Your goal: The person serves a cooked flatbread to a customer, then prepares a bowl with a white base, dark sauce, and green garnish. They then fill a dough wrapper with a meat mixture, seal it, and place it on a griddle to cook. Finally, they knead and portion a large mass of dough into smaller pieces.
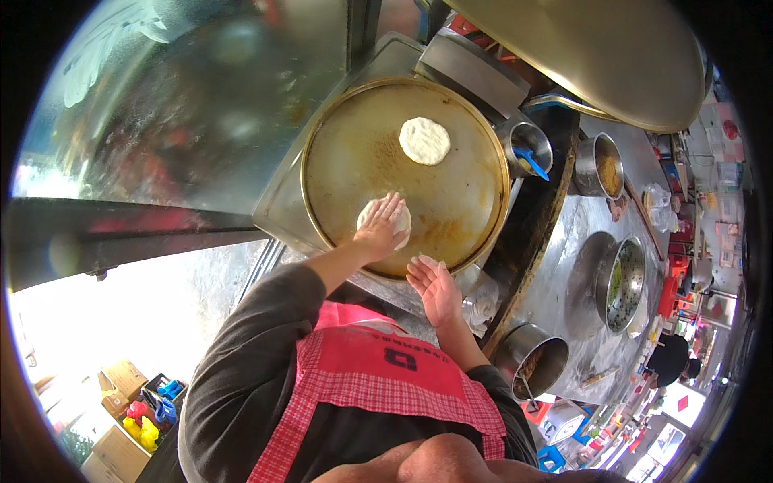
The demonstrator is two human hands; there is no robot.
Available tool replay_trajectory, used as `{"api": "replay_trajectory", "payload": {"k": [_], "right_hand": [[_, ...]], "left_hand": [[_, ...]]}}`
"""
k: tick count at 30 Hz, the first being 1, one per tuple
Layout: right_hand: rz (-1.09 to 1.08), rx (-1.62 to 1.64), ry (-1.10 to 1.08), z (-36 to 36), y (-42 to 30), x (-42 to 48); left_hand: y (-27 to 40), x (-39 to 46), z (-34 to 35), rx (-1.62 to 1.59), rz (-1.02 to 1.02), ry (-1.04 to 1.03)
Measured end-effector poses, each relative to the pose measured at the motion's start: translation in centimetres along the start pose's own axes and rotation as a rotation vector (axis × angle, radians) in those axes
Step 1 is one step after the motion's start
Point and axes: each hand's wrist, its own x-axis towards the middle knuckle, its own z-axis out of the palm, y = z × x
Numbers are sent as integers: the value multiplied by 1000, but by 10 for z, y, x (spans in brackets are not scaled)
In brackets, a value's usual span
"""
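Observation:
My left hand (380, 229) lies palm down on a flat round of pale dough (366, 216), its fingers stretched over it and covering much of it. This dough rests near the close edge of a large round metal griddle (465, 193). Farther up the griddle lies a second dough round (424, 141), with shallow dents in its surface. My right hand (436, 290) is raised by the griddle's near rim, palm turned up and fingers extended, with nothing in it.
A large metal lid (592, 54) stands at upper right. Right of the griddle is a metal pot (531, 136) with a blue-handled tool. The floured worktop (555, 290) holds a crumb-filled pot (607, 166), a bowl of chopped greens (622, 284) and a pot with a spoon (531, 362). Glass (211, 108) borders the left.

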Motion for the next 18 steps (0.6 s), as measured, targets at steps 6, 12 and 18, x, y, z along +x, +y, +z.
{"api": "replay_trajectory", "payload": {"k": [6, 12, 18], "right_hand": [[-14, -70, 20, 4, 0, 23], [-447, -862, 16, 19, 7, 66], [-934, -2051, -191, 35, 16, 92]], "left_hand": [[-17, 9, -11, 185, 346, -186], [-23, -12, -6, 28, 46, 79], [-55, -44, -39, 227, 239, -170]]}}
